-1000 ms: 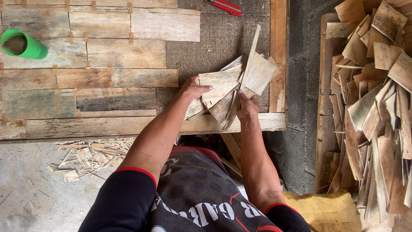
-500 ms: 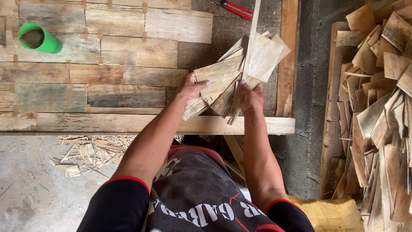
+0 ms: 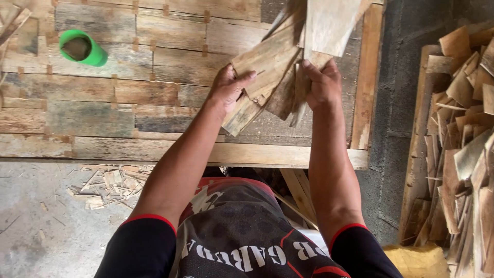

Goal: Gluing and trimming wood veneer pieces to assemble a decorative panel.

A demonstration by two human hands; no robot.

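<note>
Your left hand [image 3: 229, 85] and right hand [image 3: 323, 82] both grip one fanned bundle of thin, weathered grey-brown wooden slats [image 3: 280, 67], lifted off the work surface. Left fingers are curled around the lower-left edge of the bundle, thumb on top. Right fingers are closed around the bundle's right side, pinching several slats together. Neither hand is open.

Key relation: the bundle sits between your two hands and above them in the head view. Its long axis runs diagonally, from low left near your left wrist up toward the top right, where a wider pale slat [image 3: 329, 23] sticks up past the frame edge. The slats splay apart at the top and bunch together at the bottom. The right hand is nearer the pale upright slat; the left hand is nearer the bundle's lower ends.

Below the bundle lies a flat panel of joined grey and tan planks [image 3: 118, 108], with a light wooden frame rail [image 3: 231, 153] along its near edge and another rail [image 3: 366, 77] on its right side. A green plastic cup [image 3: 82, 48] lies on the panel, well apart to the left. Wood chips and offcuts [image 3: 105, 183] litter the concrete floor below the panel. A big heap of loose wooden slats [image 3: 463, 134] sits to your right, beyond a grey block wall strip.
</note>
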